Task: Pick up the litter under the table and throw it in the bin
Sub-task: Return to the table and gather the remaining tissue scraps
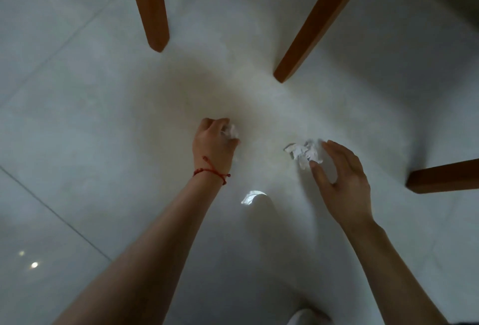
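Two pieces of crumpled white paper are in view low over the pale tiled floor. My left hand (213, 140), with a red string bracelet at the wrist, is closed around one crumpled paper ball (231, 131), which peeks out past the fingers. The second crumpled paper (304, 153) lies on the floor to the right. My right hand (342, 182) is spread open just beside it, with thumb and fingertips at its right edge; whether they touch is unclear. No bin is in view.
Three brown wooden legs stand around the spot: one at the upper left (151, 11), one at the upper right (311, 32), one at the right edge (443, 177). A bright light reflection (250, 196) shines on the glossy tiles between my arms.
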{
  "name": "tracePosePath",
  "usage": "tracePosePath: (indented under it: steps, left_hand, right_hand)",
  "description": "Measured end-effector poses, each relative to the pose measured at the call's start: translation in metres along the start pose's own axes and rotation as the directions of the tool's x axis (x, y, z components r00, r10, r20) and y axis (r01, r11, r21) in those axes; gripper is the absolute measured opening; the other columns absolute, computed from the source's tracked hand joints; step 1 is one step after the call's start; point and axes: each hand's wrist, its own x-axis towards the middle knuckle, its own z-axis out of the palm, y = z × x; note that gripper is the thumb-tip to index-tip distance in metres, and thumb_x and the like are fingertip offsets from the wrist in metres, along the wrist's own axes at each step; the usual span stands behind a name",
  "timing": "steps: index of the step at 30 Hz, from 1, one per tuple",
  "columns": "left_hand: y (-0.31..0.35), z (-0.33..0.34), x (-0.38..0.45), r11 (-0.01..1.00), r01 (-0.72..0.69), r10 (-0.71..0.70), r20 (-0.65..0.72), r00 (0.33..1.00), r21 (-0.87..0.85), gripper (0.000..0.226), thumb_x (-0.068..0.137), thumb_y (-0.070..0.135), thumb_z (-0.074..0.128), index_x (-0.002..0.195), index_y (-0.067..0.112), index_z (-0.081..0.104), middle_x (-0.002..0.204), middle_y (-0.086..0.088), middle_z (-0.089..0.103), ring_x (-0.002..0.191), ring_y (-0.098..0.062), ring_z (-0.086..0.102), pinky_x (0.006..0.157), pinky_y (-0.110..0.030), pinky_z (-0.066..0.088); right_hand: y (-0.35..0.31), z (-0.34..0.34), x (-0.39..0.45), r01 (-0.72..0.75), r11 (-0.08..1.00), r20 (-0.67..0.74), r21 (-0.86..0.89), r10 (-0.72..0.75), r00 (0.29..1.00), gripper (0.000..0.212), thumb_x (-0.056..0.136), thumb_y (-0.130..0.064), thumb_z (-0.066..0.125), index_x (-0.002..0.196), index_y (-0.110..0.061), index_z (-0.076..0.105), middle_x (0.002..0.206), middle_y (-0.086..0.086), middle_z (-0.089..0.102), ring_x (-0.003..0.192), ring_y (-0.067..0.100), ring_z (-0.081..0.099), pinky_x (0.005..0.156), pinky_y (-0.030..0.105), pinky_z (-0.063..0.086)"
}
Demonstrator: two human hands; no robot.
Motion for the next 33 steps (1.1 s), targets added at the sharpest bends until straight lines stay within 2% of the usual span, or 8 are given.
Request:
tracePosePath:
  steps: [4, 8, 14, 17, 19, 23, 28, 33]
  left_hand:
    - [-0.004, -0.002, -0.005, 0.989, 0.117, -0.122, -0.056, 0.991, -0.093, 0.02, 0.065, 0.008, 0.071, 0.086, 0.008, 0.072, 0.08, -0.008, 0.068, 0.068, -0.007, 0.052, 0.058, 0.001, 0.031]
    - [-0.005, -0.004, -0.011, 0.91, 0.302, -0.32, -0.017, 0.947, -0.285, 0.021, 0.065, 0.008, 0.073, 0.086, 0.012, 0.073, 0.06, 0.015, 0.056, 0.049, 0.016, 0.05, 0.054, -0.001, 0.037]
    - [-0.016, -0.005, -0.029, 0.789, 0.432, -0.466, 0.032, 0.884, -0.436, 0.018, 0.064, 0.008, 0.074, 0.08, 0.016, 0.074, 0.062, 0.013, 0.066, 0.067, -0.009, 0.063, 0.077, -0.033, 0.054]
    - [-0.022, -0.005, -0.038, 0.786, 0.419, -0.463, 0.016, 0.886, -0.455, 0.019, 0.065, 0.007, 0.074, 0.083, 0.014, 0.074, 0.068, 0.004, 0.068, 0.069, -0.014, 0.062, 0.076, -0.033, 0.053]
    - [-0.025, -0.006, -0.04, 0.792, 0.397, -0.446, 0.005, 0.895, -0.464, 0.019, 0.065, 0.007, 0.074, 0.081, 0.017, 0.074, 0.062, 0.012, 0.067, 0.065, -0.007, 0.062, 0.072, -0.029, 0.052]
    - [-0.028, -0.009, -0.037, 0.788, 0.375, -0.426, 0.008, 0.905, -0.489, 0.018, 0.06, 0.016, 0.074, 0.078, 0.018, 0.074, 0.06, 0.014, 0.067, 0.063, -0.005, 0.062, 0.07, -0.029, 0.053]
    - [-0.023, -0.013, -0.038, 0.772, 0.386, -0.428, 0.036, 0.903, -0.505, 0.017, 0.063, 0.007, 0.074, 0.077, 0.016, 0.074, 0.055, 0.014, 0.066, 0.064, -0.008, 0.061, 0.069, -0.028, 0.051]
    - [-0.006, -0.04, -0.057, 0.778, 0.38, -0.404, 0.064, 0.912, -0.501, 0.022, 0.057, 0.01, 0.075, 0.079, 0.01, 0.074, 0.052, 0.021, 0.065, 0.061, -0.003, 0.06, 0.067, -0.02, 0.05]
  right_hand:
    - [-0.006, 0.006, 0.009, 0.014, 0.999, 0.019, 0.046, -0.015, 1.0, 0.053, 0.084, -0.044, 0.046, 0.128, -0.014, 0.052, 0.134, 0.007, 0.053, 0.125, 0.022, 0.047, 0.093, 0.027, 0.034]
    - [-0.01, 0.01, 0.012, 0.017, 0.996, 0.016, 0.089, -0.019, 1.0, 0.05, 0.082, -0.039, 0.054, 0.126, -0.014, 0.053, 0.131, 0.007, 0.055, 0.123, 0.023, 0.049, 0.092, 0.027, 0.035]
    - [-0.011, 0.024, 0.009, 0.033, 0.997, 0.057, 0.075, -0.038, 0.998, 0.042, 0.08, -0.023, 0.069, 0.12, -0.022, 0.058, 0.12, 0.002, 0.057, 0.114, 0.022, 0.048, 0.084, 0.026, 0.038]
    - [-0.012, 0.031, 0.013, 0.023, 0.995, 0.058, 0.101, -0.029, 0.998, 0.031, 0.083, -0.016, 0.064, 0.114, -0.022, 0.064, 0.115, 0.004, 0.056, 0.108, 0.019, 0.051, 0.085, 0.024, 0.041]
    - [-0.016, 0.033, 0.015, 0.036, 0.99, 0.054, 0.139, -0.044, 0.998, 0.025, 0.085, -0.013, 0.061, 0.104, -0.027, 0.069, 0.108, 0.0, 0.056, 0.101, 0.009, 0.053, 0.086, 0.019, 0.042]
    - [-0.029, 0.024, 0.019, -0.072, 0.939, 0.082, 0.337, 0.047, 0.996, 0.036, 0.081, -0.009, 0.066, 0.088, -0.045, 0.065, 0.085, -0.018, 0.058, 0.083, -0.01, 0.055, 0.073, 0.001, 0.039]
    - [-0.04, 0.013, 0.02, -0.355, 0.753, 0.271, 0.554, 0.24, 0.932, 0.016, 0.077, -0.007, 0.068, 0.091, -0.013, 0.073, 0.091, -0.002, 0.073, 0.078, 0.01, 0.063, 0.075, 0.023, 0.051]
    - [-0.068, -0.021, 0.002, -0.442, 0.653, 0.369, 0.615, 0.258, 0.893, 0.026, 0.078, -0.003, 0.067, 0.078, -0.029, 0.073, 0.068, -0.018, 0.07, 0.072, 0.001, 0.06, 0.068, 0.016, 0.052]
